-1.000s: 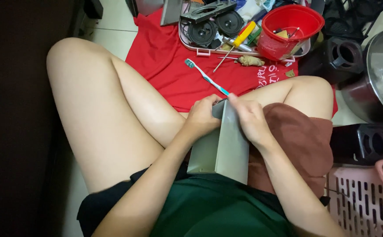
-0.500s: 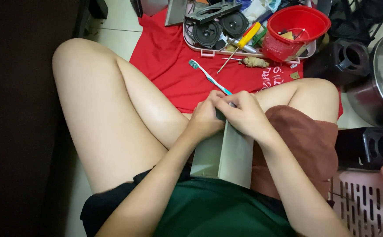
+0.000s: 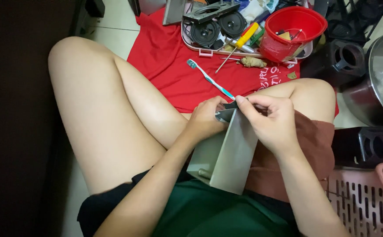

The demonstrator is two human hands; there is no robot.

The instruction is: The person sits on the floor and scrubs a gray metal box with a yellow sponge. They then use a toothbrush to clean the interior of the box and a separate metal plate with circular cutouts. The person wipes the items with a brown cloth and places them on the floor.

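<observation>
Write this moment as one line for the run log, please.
left hand: grips grey metal box top | right hand: pinches same top | toothbrush: on red cloth

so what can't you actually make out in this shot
Head view only:
- Top end of the grey metal box: covered by the left hand and right hand, so what the fingers pinch is unclear.
- Contents of the red bucket: too small to tell.
- Steel pot: cut off by the right edge.
- Pink basket: cut by the bottom corner.
- Toothbrush handle end: hidden behind the hands.
</observation>
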